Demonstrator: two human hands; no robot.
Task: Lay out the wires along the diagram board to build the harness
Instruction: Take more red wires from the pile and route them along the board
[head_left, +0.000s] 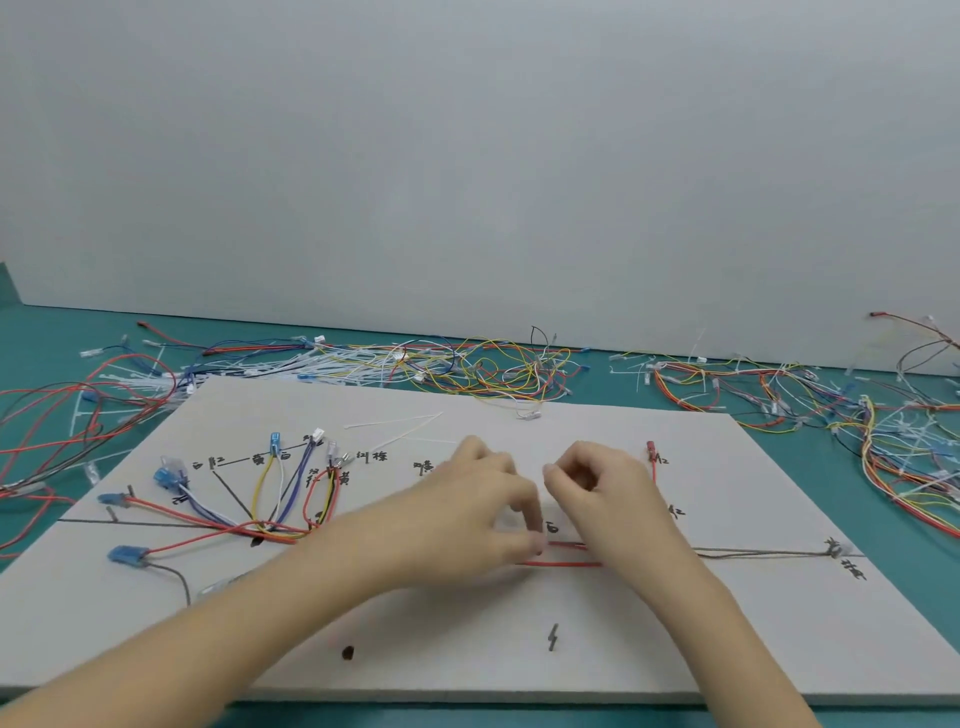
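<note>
The white diagram board (519, 649) lies flat in front of me, marked with black lines and handwritten labels. Wires with blue connectors (166, 475) fan out over its left part and gather into a bundle (270, 530). My left hand (478, 499) hovers over the board's middle, its fingertips curled down and pinching a red wire (563, 563) that runs along the main line. My right hand (592, 483) is just beside it, fingers curled; what it holds is hidden. A red wire with a red terminal (651, 451) rises behind my right hand.
Loose coloured wires and white cable ties lie in heaps on the green table: left (78, 410), back centre (467, 364) and right (883, 431). A loose cable tie (395, 423) lies on the board's far part. A grey wall stands behind the table.
</note>
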